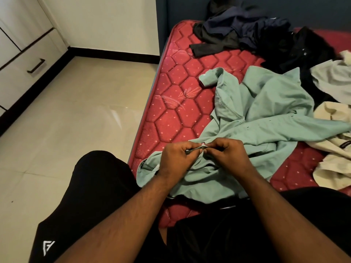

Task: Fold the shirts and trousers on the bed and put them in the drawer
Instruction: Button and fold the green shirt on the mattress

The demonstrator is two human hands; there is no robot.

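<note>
**Status: First Shirt in Hand, No Folds Completed**

Progress: early stage, by judgement. No folded garment is visible. The green shirt (266, 114) lies crumpled and spread on the red mattress (171, 95). A pile of dark clothes (247, 33) and the cream garments (334, 149) remain unsorted further along the bed. The drawer (28, 71) is closed, well apart across the floor.

Hand state: the left hand (176, 158) and right hand (228, 156) are both curled, pinching the shirt's collar area at the label (202, 143). The shirt extends away from both hands, its near edge bunched beneath them.
</note>
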